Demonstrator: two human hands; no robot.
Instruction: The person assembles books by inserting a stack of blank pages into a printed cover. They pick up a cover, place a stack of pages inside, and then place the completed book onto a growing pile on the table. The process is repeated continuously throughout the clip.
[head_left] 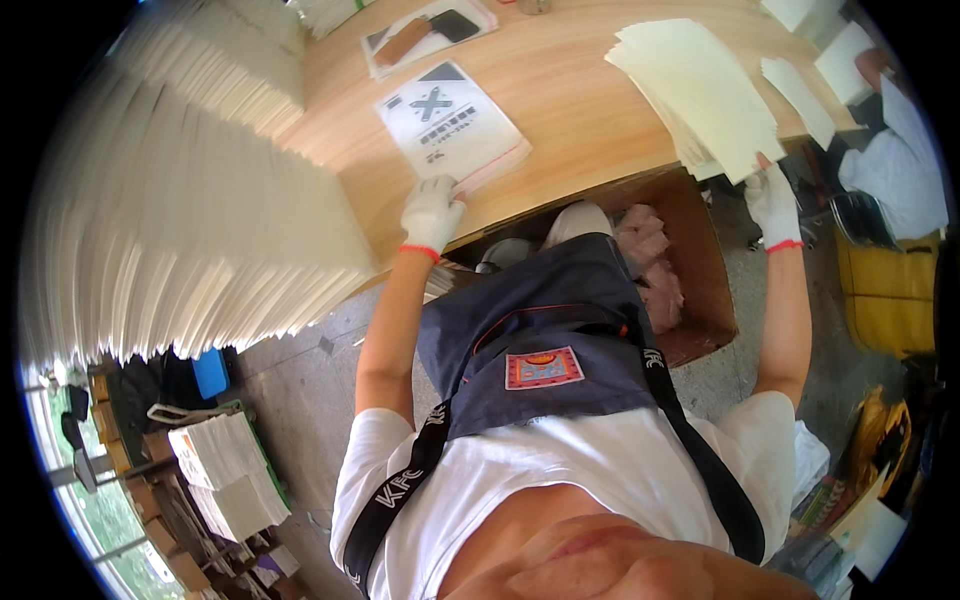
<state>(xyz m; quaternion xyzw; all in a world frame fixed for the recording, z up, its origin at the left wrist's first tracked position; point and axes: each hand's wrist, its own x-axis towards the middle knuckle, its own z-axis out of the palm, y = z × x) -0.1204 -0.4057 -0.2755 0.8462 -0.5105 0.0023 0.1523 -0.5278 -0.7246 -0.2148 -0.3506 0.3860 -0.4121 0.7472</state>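
Observation:
My left hand [432, 212], in a white glove with a red cuff, is at the near edge of a white printed booklet or packet [445, 125] on the wooden table. Its fingertips meet the lower left corner, the thumb stands apart, and I see no grip on it. Over at the right, a fanned pile of cream paper sheets [700, 90] reaches the table's front edge. My right hand [773, 203], gloved the same way, pinches the near corner of these sheets, thumb on top. The fingers beneath are mostly hidden.
Tall stacks of paper [190, 220] crowd the table's left side. A phone [455, 25] and a brown object [403, 40] lie on another packet at the back. Under the table edge stands a cardboard box [705, 270] with pink scraps. Another person's arm [877, 72] shows far right.

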